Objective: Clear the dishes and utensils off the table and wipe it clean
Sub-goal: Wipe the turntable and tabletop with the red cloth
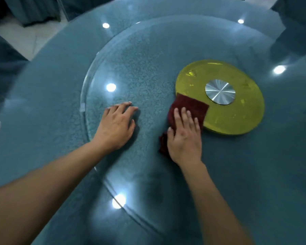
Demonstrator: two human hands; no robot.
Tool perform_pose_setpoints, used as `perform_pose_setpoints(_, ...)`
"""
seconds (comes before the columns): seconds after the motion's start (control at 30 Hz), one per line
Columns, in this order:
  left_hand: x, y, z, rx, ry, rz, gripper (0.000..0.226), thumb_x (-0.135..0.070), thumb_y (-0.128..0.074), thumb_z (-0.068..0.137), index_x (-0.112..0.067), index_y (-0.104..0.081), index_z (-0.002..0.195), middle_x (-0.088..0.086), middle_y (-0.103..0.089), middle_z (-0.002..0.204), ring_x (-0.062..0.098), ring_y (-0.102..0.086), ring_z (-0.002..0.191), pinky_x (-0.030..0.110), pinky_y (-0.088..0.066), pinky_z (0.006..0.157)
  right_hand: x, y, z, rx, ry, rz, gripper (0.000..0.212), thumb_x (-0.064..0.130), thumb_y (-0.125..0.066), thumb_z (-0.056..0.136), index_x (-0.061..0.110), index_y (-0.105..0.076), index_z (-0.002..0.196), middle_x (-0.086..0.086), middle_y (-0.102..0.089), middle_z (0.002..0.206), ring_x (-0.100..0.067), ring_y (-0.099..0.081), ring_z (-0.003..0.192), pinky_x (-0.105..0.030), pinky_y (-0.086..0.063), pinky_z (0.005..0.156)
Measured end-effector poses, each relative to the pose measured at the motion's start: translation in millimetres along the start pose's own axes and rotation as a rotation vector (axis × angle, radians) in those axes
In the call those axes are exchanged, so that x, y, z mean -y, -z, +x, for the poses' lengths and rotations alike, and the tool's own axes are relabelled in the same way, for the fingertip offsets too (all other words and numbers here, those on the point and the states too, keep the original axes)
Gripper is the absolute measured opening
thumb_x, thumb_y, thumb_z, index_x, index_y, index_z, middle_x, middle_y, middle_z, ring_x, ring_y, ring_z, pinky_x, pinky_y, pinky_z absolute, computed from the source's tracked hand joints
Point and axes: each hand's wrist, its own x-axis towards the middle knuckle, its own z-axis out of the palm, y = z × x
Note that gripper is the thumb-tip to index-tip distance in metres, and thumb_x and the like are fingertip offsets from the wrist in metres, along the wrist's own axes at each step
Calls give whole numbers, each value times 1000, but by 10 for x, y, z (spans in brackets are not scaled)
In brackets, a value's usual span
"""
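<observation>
A view looking down from the person's head at a round blue surface (34, 112) under glass, with a raised round glass turntable (131, 55) on top of it. Two bare forearms reach in from the bottom edge.

The left hand (116, 128) lies palm down on the turntable, left of centre. Its fingers (125, 107) are straight and slightly spread, flat on the glass, holding nothing.

The right hand (184, 138) presses flat on a dark red cloth (189, 105). Its fingers are stretched out over the cloth, not curled round it. The cloth lies on the turntable near its middle; its far corner overlaps the near left edge of a yellow disc (237, 117). A smaller piece of the cloth shows below the thumb, on the left side of the hand.

The yellow disc sits to the right of the hands, with a round silver hub (220, 91) at its centre.

Bright spots of ceiling lights (111, 87) reflect in the glass. Blue chairs (5, 68) stand round the surface at the top and left edges, blurred.
</observation>
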Motion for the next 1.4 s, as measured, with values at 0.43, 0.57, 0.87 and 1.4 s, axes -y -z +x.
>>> perform_pose_setpoints(0.43, 554, -76, -1316, -247, 163, -115, 46, -35, -47, 100, -12, -60, 138, 12, -53, 143, 33, -54, 121, 39, -36, 109, 255, -158, 858, 21, -103, 0, 74, 45, -24, 89, 19, -25, 158, -7, -20, 166, -22, -16, 153, -42, -5, 125)
perform_pose_setpoints(0.57, 648, -130, -1464, -267, 155, -154, 48, -38, -50, 99, -13, -58, 139, 3, -52, 150, 29, -58, 118, 41, -41, 105, 670, -261, 1132, 1, -198, -5, 77, 44, -22, 88, 16, -22, 159, -9, -18, 166, -23, -14, 154, -43, -3, 125)
perform_pose_setpoints(0.87, 827, -145, -1550, -210, 141, -164, 53, -47, -51, 97, -20, -55, 142, -8, -48, 154, 27, -54, 120, 41, -40, 101, 2014, -597, 292, 220, 460, 58, 63, 43, -33, 97, 33, -22, 158, 3, -16, 167, -11, -7, 154, -34, 4, 125)
perform_pose_setpoints(1.4, 663, -247, -1736, -161, 103, -144, 52, -45, -44, 101, -19, -46, 146, -2, -39, 161, 36, -48, 129, 51, -35, 106, -6, 128, -1653, -126, -393, 71, 61, 30, -33, 94, 20, -37, 154, -10, -29, 162, -26, -23, 151, -46, -10, 125)
